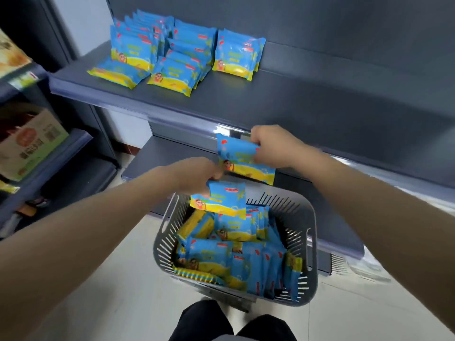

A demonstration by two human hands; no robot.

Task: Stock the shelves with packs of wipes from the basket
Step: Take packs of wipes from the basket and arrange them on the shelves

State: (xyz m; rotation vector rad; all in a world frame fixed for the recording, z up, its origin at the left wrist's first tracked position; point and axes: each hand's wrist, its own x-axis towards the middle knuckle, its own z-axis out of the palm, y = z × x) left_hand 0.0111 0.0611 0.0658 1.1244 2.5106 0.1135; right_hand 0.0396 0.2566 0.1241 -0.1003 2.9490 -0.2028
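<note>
A grey slatted basket stands on the floor below me, holding several blue-and-yellow packs of wipes. My left hand grips one pack of wipes just above the basket's far rim. My right hand holds another pack higher up, in front of the shelf's front edge. On the grey shelf several packs lie at the back left, in stacks and in a small separate group.
A lower shelf runs behind the basket. To the left, another shelving unit carries a cardboard box and other goods. My dark trouser legs show at the bottom. The floor is pale tile.
</note>
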